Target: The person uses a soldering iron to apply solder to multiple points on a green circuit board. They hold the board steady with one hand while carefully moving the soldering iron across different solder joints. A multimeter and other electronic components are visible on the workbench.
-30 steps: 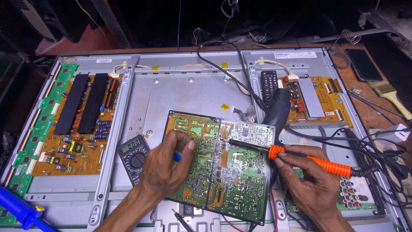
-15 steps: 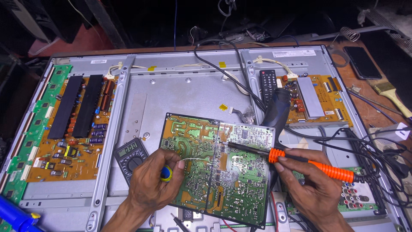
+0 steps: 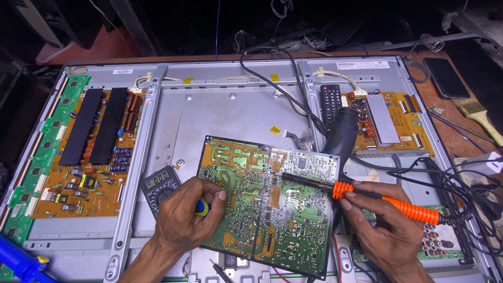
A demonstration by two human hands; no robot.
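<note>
A green circuit board (image 3: 262, 209) lies solder side up on the grey metal back of an opened flat-screen television (image 3: 236, 105). My right hand (image 3: 385, 230) holds an orange-handled soldering iron (image 3: 387, 202) like a pen, its dark tip touching the board's upper middle. My left hand (image 3: 183, 220) rests on the board's left edge, fingers closed around a small blue and yellow object (image 3: 201, 208), partly hidden. A black multimeter (image 3: 160, 186) lies just left of that hand.
Orange circuit boards sit at left (image 3: 89, 157) and upper right (image 3: 390, 123). A black remote (image 3: 330, 99), a black hot-air tool (image 3: 340, 136) and tangled black cables (image 3: 450, 183) lie to the right. A phone (image 3: 445, 76) and paintbrush (image 3: 479, 115) rest on the wooden bench.
My left hand slid slightly down the board's left edge. The soldering iron tip stays on the same area of the board. The view shifted a little.
</note>
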